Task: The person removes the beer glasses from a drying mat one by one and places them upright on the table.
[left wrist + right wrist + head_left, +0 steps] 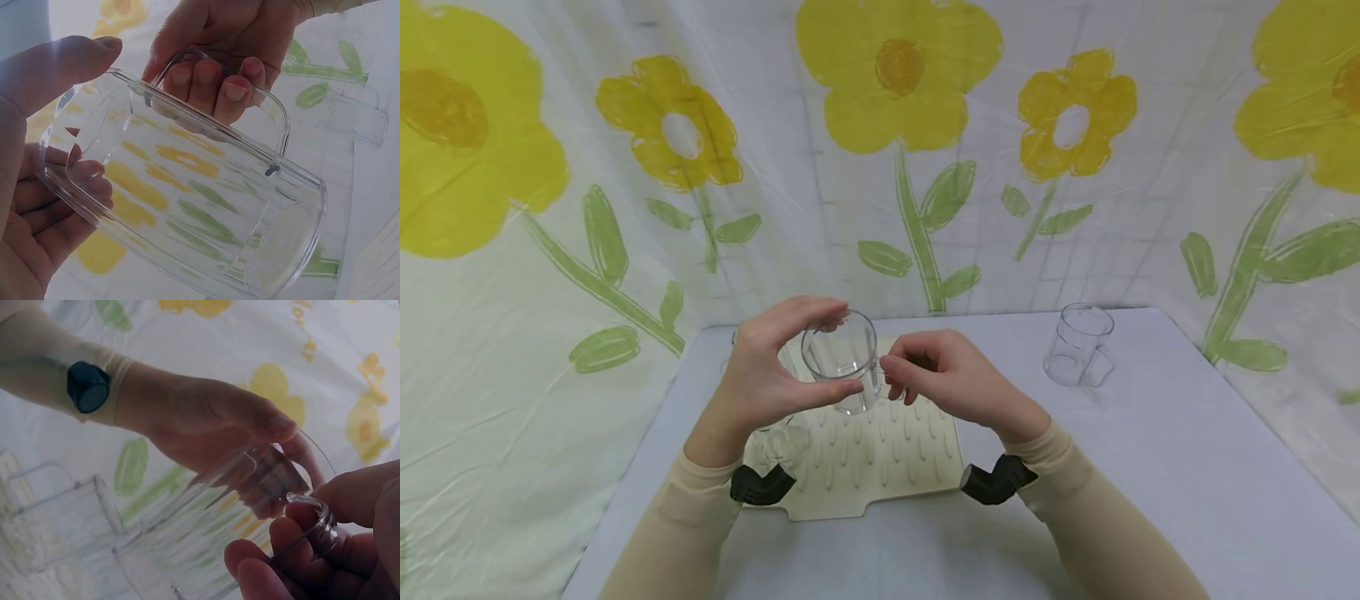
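Observation:
A clear glass mug [844, 354] is held up over the cream ridged mat, its open end toward the head camera. My left hand [767, 354] grips it around the rim, thumb on one side and fingers on the other. With curled fingers, my right hand [951, 371] holds the mug's handle [281, 119]. In the left wrist view, the right hand's fingertips [231, 94] show through the handle loop, and the mug's body lies tilted across the picture. Seen from the right wrist, my left hand [219, 425] reaches around the far end of the mug.
Below the hands lies the cream drying mat [880, 467], with raised ridges. Other clear glassware [782, 442] stands on its left part, partly hidden by the left arm. A second glass mug [1078, 346] stands at the back right of the white table [1150, 467]. A flowered curtain [790, 208] hangs behind.

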`<state>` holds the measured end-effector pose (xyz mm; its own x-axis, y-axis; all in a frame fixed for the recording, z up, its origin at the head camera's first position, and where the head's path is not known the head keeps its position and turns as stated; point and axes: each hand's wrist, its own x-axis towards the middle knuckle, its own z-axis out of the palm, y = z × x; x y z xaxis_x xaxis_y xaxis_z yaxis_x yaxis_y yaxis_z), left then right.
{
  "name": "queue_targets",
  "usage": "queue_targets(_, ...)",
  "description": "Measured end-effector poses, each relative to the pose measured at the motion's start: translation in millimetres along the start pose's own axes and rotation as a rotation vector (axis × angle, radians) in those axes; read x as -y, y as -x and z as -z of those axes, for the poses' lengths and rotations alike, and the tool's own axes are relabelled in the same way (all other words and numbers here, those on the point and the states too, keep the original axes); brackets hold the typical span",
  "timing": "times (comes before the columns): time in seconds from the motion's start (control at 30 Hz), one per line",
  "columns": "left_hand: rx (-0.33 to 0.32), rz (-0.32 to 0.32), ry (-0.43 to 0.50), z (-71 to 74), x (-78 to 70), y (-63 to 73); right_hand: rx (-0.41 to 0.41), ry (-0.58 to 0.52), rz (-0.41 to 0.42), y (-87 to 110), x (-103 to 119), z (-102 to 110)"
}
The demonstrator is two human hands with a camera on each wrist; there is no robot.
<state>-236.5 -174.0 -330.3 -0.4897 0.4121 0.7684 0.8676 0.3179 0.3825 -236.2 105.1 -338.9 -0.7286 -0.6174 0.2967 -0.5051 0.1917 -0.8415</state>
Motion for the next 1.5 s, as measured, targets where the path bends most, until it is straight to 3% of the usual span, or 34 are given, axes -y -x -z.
queue_targets(0.27,0.002,0.006,-0.005,7.1,-1.4,-0.2,-0.03,-0.007,0.013,1.0,4.8,0.0)
queue_targets(0.53,-0.032,-0.03,0.093,15.0,0.4,-1.5,-0.08,-0.001,-0.016,9.3,1.1,12.5)
queue_targets(0.67,-0.094,-0.048,0.188,30.6,3.2,-0.3,-0.134,-0.004,-0.047,18.4,-2.5,24.3)
queue_targets(0.83,-0.218,-0.055,0.283,57.9,7.8,3.1,-0.192,-0.013,-0.089,30.6,-10.0,41.0)
queue_targets(1.03,-0.322,0.028,0.368,84.8,22.6,13.7,-0.256,0.015,-0.148,43.7,-20.5,58.2)
queue_targets(1.2,-0.395,0.095,0.467,101.3,47.4,24.1,-0.292,0.044,-0.185,51.1,-33.2,70.0)
queue_targets(1.33,-0.453,0.144,0.519,109.3,69.5,33.2,-0.329,0.061,-0.228,57.0,-44.2,79.2)
queue_targets(1.5,-0.501,0.261,0.548,113.6,89.9,44.9,-0.377,0.069,-0.283,63.8,-54.1,88.2)
